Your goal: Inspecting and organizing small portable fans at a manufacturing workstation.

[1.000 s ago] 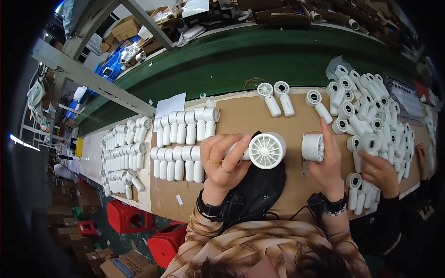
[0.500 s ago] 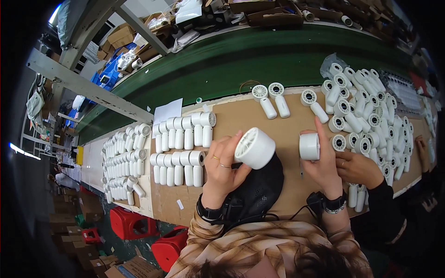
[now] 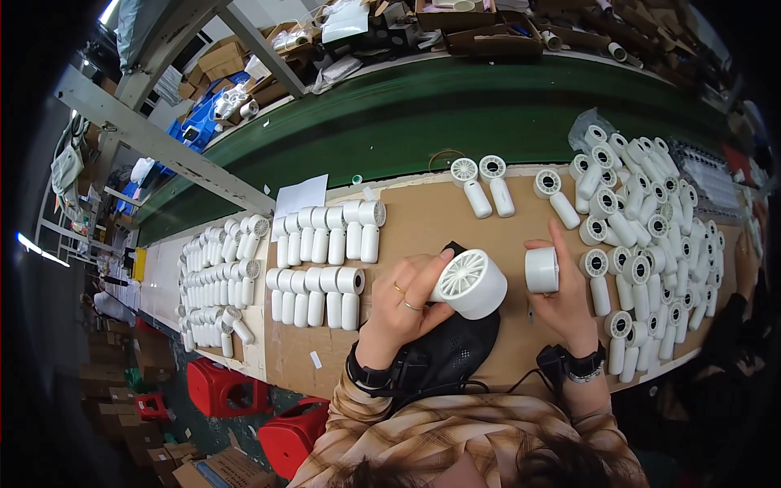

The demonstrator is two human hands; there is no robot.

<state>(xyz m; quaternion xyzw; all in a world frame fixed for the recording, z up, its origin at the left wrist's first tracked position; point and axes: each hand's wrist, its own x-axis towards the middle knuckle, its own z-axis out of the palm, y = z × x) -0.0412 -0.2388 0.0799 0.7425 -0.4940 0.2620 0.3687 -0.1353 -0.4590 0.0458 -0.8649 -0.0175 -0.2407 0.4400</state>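
Observation:
My left hand [image 3: 400,302] is closed around a white handheld fan [image 3: 480,286], its slatted round head turned up and toward the left. The handle is mostly hidden in my fingers. My right hand [image 3: 568,299] grips a second white handheld fan [image 3: 540,270] just to the right, index finger stretched out past its head. That fan's handle is hidden by the hand. A small gap separates the two heads. Beneath my left hand lies a black mesh cloth item [image 3: 462,348] on the brown cardboard sheet [image 3: 423,215].
Two rows of white fans [image 3: 329,281] lie to the left, with further rows [image 3: 220,285] beyond. A dense heap of fans [image 3: 651,220] covers the right side. A co-worker's hand [image 3: 744,264] is at the far right. A green conveyor belt [image 3: 423,122] runs behind; red stools [image 3: 220,390] stand below left.
The fan in my left hand has moved right and slightly down, nearer the one in my right hand. A co-worker's hand beside my right hand has withdrawn from the fans there.

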